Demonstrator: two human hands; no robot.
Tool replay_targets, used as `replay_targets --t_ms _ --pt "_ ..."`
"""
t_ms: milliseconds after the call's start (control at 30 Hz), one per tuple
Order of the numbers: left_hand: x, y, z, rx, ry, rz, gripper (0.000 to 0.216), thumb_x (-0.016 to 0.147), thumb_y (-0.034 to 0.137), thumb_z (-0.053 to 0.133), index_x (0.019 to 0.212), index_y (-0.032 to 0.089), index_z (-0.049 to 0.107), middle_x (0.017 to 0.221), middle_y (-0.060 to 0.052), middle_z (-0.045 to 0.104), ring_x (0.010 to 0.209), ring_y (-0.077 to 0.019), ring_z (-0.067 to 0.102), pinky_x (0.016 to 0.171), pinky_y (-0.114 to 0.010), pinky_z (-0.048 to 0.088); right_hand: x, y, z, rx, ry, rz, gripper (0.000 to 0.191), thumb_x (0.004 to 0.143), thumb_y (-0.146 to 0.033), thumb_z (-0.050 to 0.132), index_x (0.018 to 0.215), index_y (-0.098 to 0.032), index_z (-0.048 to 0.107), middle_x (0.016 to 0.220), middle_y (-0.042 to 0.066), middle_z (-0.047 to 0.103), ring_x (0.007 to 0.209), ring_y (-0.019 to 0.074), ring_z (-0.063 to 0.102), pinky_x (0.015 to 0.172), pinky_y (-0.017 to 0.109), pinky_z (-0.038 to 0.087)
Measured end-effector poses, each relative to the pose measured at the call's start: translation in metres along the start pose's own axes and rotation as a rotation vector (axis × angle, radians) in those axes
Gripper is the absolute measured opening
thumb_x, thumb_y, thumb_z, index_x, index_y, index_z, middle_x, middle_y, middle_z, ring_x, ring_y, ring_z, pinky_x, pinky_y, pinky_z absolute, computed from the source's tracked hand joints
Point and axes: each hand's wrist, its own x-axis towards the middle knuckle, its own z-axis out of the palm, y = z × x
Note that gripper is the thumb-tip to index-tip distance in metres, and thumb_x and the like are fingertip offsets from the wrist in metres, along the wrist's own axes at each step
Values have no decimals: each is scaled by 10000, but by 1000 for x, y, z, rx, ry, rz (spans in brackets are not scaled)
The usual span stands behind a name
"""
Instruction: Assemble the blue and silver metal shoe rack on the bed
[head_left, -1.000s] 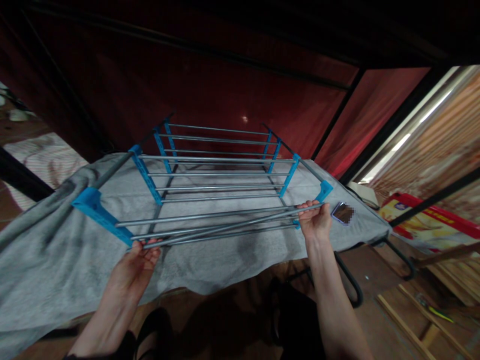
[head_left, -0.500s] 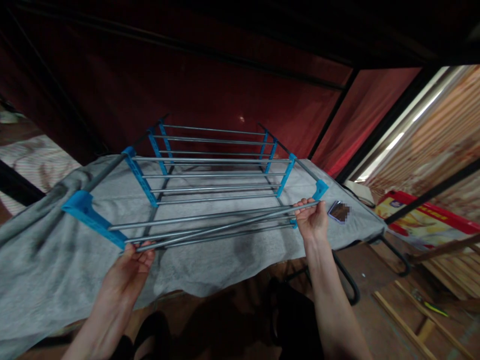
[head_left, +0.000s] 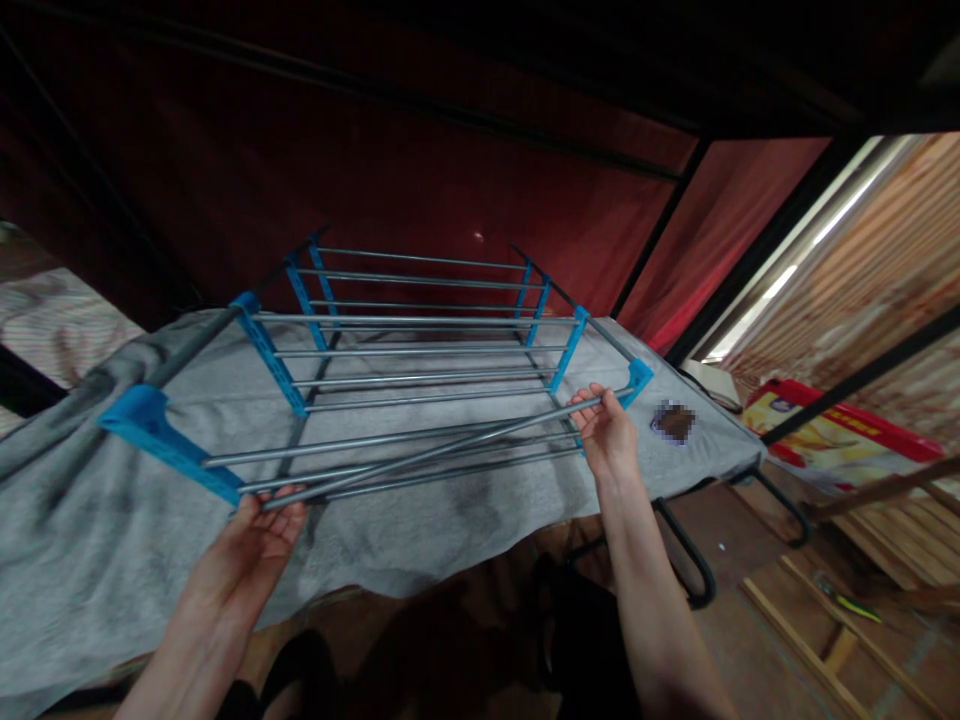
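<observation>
A rack of grey metal tubes and blue plastic brackets lies on its side on a grey cloth. My left hand grips the near left end of a loose metal tube, close to the front left blue bracket. With its fingers round the tube's other end, my right hand is beside the front right blue bracket. The held tube slants across the rack's front crossbars, its right end higher. Whether it touches them I cannot tell.
A phone-like object, blurred out, lies on the cloth to the right. Dark red fabric hangs behind the rack. On the right are a red and yellow box, a wooden frame on the floor and a bent black metal leg.
My right hand has shifted slightly left and up with its end of the tube. My left hand still holds the other end, and the whole view has moved a little.
</observation>
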Motion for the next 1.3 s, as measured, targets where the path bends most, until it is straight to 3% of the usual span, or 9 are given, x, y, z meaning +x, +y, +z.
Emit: replay_targets --t_ms 600,933,1300 --pt "-12 3 7 -26 -4 -58 264 891 11 385 800 139 598 835 -74 673 760 -164 681 630 -282 629 6 -7 4 -102 -15 7 116 808 -295 641 868 -196 646 789 16 714 720 119 677 650 225 557" --pt "-10 3 1 -32 -69 -25 262 857 0 392 820 131 616 906 -96 678 803 -181 695 659 -298 633 6 -12 5 -94 -14 24 102 793 -250 636 877 -193 649 764 12 710 707 120 680 643 217 565" --pt "-18 5 5 11 -56 -24 267 866 -8 400 815 136 619 852 -71 671 753 -158 676 637 -261 625 6 -12 5 -98 -16 -18 123 784 -265 699 871 -201 640 776 5 710 706 113 677 630 211 575"
